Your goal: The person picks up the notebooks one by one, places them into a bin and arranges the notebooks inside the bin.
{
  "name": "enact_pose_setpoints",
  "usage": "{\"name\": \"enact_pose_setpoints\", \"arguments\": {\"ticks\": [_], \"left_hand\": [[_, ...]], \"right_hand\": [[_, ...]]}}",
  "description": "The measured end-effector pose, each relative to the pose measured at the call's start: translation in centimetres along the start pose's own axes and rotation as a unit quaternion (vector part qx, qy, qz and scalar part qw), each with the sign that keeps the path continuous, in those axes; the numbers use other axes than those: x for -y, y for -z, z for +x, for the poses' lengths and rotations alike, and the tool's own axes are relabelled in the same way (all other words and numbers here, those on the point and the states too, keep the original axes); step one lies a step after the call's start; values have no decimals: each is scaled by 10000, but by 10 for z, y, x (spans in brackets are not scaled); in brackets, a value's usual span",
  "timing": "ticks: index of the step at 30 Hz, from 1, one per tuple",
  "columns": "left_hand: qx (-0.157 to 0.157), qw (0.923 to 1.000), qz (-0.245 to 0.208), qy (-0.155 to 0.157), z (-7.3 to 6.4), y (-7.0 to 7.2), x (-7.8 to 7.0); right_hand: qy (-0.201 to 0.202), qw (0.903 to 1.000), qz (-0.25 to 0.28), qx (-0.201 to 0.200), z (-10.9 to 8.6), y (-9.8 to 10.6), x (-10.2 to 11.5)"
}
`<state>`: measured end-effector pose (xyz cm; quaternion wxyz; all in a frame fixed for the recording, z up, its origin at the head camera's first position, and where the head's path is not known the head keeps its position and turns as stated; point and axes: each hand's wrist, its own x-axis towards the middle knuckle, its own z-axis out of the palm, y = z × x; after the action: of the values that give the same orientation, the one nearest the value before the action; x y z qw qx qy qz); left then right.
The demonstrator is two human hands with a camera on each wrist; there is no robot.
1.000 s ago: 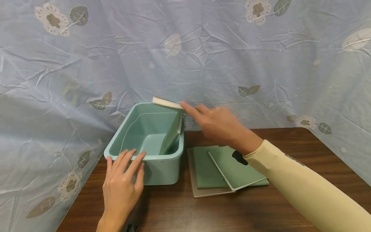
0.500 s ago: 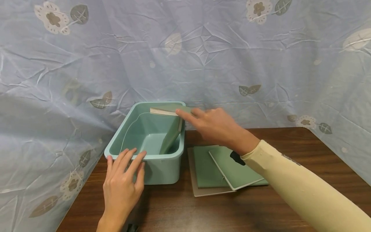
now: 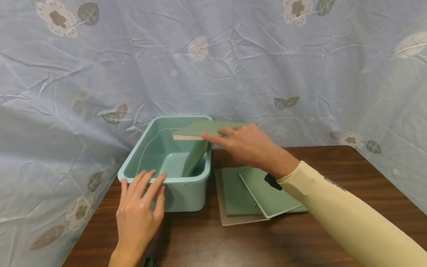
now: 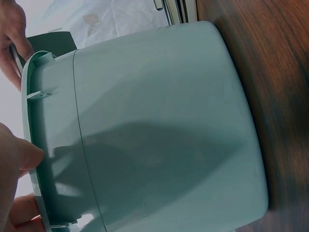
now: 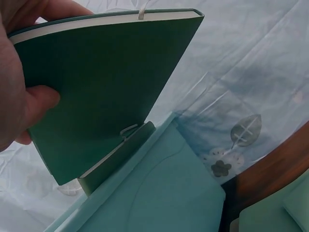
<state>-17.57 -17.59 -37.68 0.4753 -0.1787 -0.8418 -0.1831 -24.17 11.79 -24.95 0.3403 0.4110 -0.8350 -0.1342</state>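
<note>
My right hand (image 3: 247, 142) grips a green notebook (image 3: 193, 129) above the right rim of a teal plastic bin (image 3: 185, 196). In the right wrist view, its thumb (image 5: 43, 99) lies on one cover of the held notebook (image 5: 106, 82). A second notebook (image 3: 193, 159) leans, tilted, against the bin's right inner wall; the held one overlaps its upper edge, contact unclear. My left hand (image 3: 138, 218) holds the bin's near rim, fingers over the top. The left wrist view has the thumb (image 4: 29, 154) outside the bin wall (image 4: 159, 125).
Right of the bin lies a loose stack on the dark wooden table (image 3: 207, 241): a beige notebook (image 3: 230, 221), a green notebook (image 3: 237, 196) and another green one (image 3: 273, 196) askew on top. A patterned curtain (image 3: 233, 74) hangs close behind.
The held notebook has come down toward the bin's rim and tilted, so its top cover now shows. My left hand has kept its place on the bin.
</note>
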Motion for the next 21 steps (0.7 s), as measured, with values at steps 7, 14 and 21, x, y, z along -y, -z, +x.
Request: {"name": "enact_pose_setpoints", "arguments": {"ticks": [7,14,21], "left_hand": [[-76,10000,-20,-20,0,0,0],[-175,9998,-37,-42,1,-1,0],[-142,9999,-8,-23,0,-2,1]], "right_hand": [[-24,9999,105,104,1,-1,0],[75,9999,19,118,3,-3,0],[298,9994,-120,109,5,-4,1]]}}
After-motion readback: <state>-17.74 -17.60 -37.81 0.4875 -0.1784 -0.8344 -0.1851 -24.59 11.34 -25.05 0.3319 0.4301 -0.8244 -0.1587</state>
